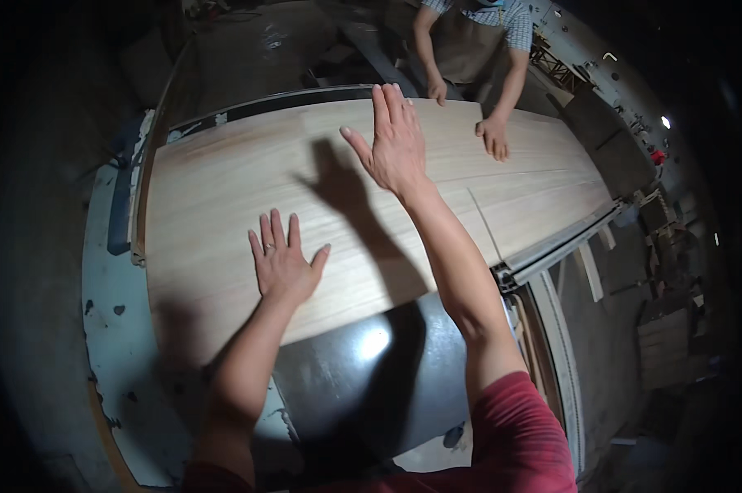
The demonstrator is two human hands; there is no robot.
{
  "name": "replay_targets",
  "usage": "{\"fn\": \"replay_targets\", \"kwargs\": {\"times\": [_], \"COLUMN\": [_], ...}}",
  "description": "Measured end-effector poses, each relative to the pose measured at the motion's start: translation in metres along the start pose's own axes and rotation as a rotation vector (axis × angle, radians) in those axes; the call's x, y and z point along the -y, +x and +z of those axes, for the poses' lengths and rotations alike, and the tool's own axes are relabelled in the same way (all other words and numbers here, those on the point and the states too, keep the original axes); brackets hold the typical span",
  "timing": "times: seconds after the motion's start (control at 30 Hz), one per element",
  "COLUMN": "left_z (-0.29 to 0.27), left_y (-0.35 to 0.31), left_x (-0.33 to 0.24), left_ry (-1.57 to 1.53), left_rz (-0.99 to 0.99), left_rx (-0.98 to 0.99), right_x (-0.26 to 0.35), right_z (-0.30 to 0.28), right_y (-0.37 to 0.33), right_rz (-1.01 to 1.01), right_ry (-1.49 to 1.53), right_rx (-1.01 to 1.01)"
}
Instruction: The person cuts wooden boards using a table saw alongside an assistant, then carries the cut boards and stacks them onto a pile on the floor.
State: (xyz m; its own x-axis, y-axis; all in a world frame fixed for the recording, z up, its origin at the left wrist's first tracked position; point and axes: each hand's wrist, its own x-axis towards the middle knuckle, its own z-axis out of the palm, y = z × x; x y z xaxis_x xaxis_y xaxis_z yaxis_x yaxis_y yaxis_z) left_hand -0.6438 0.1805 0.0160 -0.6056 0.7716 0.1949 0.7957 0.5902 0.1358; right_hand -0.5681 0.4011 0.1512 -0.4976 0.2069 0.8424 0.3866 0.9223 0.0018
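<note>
A large pale wooden panel [371, 222] lies across the machine table, with a thin dark line or seam on its right part. My left hand [287, 264] rests on the panel's near left part, fingers spread, a ring on one finger. My right hand [396, 148] is stretched out over the panel's far middle, palm down, fingers straight and thumb apart. Its shadow falls well to the left, so it seems raised above the wood. Neither hand grips anything. At the far right, a co-worker's hand [493, 138] presses on the panel and another touches its far edge.
Bare grey metal table [371, 361] shows in front of the panel, with a pale chipped frame [108, 329] to the left. A metal rail [564, 242] runs along the panel's near right edge. A co-worker in an apron [470, 53] stands opposite. Stacked pieces [665, 349] lie at right.
</note>
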Motion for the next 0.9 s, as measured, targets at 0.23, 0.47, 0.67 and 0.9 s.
{"fn": "replay_targets", "kwargs": {"times": [0.23, 0.47, 0.67, 0.9], "left_z": [0.009, 0.008, 0.034, 0.087], "left_y": [-0.002, 0.053, 0.249, 0.395], "left_x": [-0.003, 0.020, 0.045, 0.061], "left_ry": [-0.062, -0.200, -0.263, -0.074], "left_rz": [0.049, 0.197, 0.000, -0.007], "left_rx": [0.033, -0.052, -0.132, -0.131], "right_x": [-0.031, -0.033, -0.031, -0.022], "right_z": [0.114, 0.117, 0.123, 0.126], "right_y": [-0.092, -0.095, -0.103, -0.096], "right_rz": [0.286, 0.307, 0.280, 0.278], "right_ry": [-0.018, -0.082, -0.079, -0.057], "right_rx": [0.608, 0.640, 0.581, 0.597]}}
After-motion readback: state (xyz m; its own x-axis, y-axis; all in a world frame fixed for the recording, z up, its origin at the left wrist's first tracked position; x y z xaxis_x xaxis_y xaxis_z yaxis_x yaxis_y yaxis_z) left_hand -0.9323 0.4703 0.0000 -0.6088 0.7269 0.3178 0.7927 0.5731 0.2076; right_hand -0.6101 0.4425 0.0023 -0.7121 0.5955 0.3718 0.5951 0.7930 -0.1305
